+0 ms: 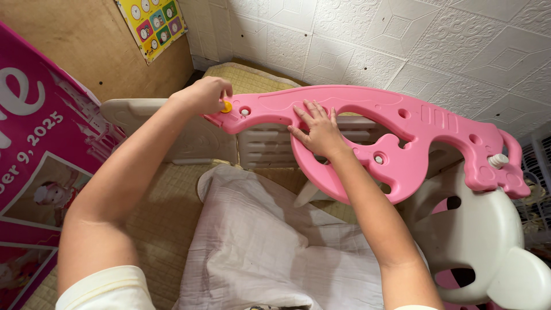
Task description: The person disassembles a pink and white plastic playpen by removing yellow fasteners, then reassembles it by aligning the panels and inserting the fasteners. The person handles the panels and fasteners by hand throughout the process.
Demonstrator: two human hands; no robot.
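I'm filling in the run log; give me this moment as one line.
left hand: pinching small yellow round plastic cap at end of pink curved plastic panel | right hand: flat on panel | beneath: white cloth

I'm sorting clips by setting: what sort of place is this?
Most likely a room in a home, perhaps a child's play area. A pink plastic toy panel is being handled over a woven floor mat, with a clock chart and embossed white wall tiles behind.

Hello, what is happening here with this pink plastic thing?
A person holds a large pink plastic panel over a white cloth. The right hand lies flat on it, while the left hand pinches a small yellow knob at its end. A white plastic piece sits beside it.
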